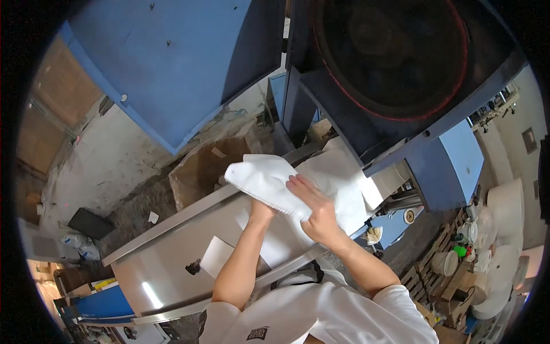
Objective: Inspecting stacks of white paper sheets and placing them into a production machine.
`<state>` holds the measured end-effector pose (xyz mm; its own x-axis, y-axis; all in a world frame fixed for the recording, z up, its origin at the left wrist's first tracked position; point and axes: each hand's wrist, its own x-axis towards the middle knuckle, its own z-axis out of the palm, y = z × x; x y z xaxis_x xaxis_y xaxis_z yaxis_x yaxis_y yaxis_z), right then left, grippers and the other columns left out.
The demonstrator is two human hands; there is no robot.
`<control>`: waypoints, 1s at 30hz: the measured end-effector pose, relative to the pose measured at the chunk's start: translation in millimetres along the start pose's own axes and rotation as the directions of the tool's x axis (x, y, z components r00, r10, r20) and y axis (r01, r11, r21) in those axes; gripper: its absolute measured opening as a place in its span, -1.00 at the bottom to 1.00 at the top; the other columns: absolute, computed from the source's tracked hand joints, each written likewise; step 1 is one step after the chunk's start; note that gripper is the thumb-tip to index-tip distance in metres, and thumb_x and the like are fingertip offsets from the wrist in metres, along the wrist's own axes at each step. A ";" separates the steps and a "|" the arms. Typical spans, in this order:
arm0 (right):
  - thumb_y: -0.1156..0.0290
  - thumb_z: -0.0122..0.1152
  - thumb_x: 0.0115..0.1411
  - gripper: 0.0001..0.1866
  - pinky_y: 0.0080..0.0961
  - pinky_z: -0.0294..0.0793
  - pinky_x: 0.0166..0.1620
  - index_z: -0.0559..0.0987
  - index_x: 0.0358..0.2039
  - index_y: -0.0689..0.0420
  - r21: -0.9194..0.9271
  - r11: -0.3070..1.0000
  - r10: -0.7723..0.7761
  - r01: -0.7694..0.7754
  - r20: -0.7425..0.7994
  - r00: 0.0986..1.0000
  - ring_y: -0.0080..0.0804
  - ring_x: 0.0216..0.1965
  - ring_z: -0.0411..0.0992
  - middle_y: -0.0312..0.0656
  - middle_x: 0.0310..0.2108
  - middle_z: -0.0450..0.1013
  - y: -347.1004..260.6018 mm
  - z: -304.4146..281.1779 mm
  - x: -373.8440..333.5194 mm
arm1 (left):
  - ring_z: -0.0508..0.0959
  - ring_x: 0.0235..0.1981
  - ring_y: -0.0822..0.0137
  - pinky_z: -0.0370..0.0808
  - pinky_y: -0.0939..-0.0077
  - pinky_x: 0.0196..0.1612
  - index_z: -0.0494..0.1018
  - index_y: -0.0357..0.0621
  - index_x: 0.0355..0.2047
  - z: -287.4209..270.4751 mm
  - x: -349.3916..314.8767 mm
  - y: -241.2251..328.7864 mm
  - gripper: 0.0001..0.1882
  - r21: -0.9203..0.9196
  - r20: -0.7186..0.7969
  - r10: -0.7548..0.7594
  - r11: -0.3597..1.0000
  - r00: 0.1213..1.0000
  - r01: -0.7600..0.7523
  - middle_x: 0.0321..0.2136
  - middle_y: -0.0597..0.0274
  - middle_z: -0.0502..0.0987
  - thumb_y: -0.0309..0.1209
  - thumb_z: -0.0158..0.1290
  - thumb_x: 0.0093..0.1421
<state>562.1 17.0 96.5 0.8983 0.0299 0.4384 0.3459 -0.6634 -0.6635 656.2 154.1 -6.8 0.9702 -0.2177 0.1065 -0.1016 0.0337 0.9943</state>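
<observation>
A white piece of soft sheet material [266, 180], looking like cloth with a finely toothed edge, is held tilted above a metal table. My left hand [262, 211] supports it from below; its fingers are hidden behind the sheet, and only the wrist and part of the hand show. Against the upper face of the sheet lies my right hand [316, 212], its fingers stretched out flat; its thumb is not clearly visible. Beneath and beyond my right hand, more white sheets [338, 183] lie at the table's far right end, next to the blue machine.
The metal table [166, 266] has raised edges and carries a white card [217, 256] and a small black object [193, 267]. A blue machine [452, 166] overhangs its right end. Behind stands a cardboard box [200, 172]. At right are a wooden pallet [429, 252] and white rolls [504, 212].
</observation>
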 end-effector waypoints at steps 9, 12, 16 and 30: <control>0.70 0.13 -0.08 -0.46 -0.13 0.41 0.17 0.54 0.01 0.27 -0.239 0.954 -0.178 0.183 0.043 0.983 0.08 0.12 0.42 0.15 0.04 0.46 12.0 4.0 -4.2 | 0.54 -0.05 0.37 0.54 0.43 -0.02 0.38 -0.12 0.09 -8.2 0.3 34.5 -0.61 -0.552 0.296 -0.429 0.653 0.854 0.519 -0.06 0.26 0.52 -0.20 0.01 0.34; 0.70 0.15 -0.03 -0.53 -0.15 0.45 0.12 0.56 -0.02 0.27 -0.168 0.977 -0.134 0.132 -0.003 0.991 0.11 0.06 0.46 0.13 0.00 0.49 19.2 -2.5 -5.2 | 0.57 -0.06 0.37 0.55 0.43 -0.04 0.38 -0.12 0.09 -8.5 3.5 59.9 -0.60 -0.445 0.334 -0.453 0.697 0.826 0.562 -0.07 0.23 0.55 -0.19 0.01 0.34; 0.61 0.19 0.17 -0.71 -0.49 0.53 -0.14 0.59 -0.06 0.28 0.523 0.740 0.486 -0.423 0.019 0.874 -0.44 -0.22 0.56 -0.14 -0.18 0.60 27.2 -13.2 -6.7 | 0.54 0.03 0.13 0.51 0.20 0.04 0.30 -0.15 0.16 -18.2 -4.0 68.2 -0.42 -0.535 0.555 -0.323 0.567 0.766 0.627 0.01 0.07 0.51 -0.03 0.06 0.30; 0.47 0.28 0.21 -0.70 -0.62 0.46 -0.25 0.57 -0.04 0.22 0.713 0.384 0.640 -0.587 0.253 0.726 -0.62 -0.28 0.49 -0.29 -0.22 0.58 18.4 -30.1 -18.4 | 0.59 -0.17 0.34 0.58 0.35 -0.12 0.47 -0.18 -0.09 -32.4 22.9 26.7 -0.73 -0.621 -0.058 -0.422 0.725 0.905 0.298 -0.18 0.25 0.58 -0.35 0.17 0.24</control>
<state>543.7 -18.3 94.4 0.9418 -0.2137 -0.2596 -0.2012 0.2604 -0.9443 682.8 181.7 21.8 0.9335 -0.1549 -0.3233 0.3521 0.5656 0.7457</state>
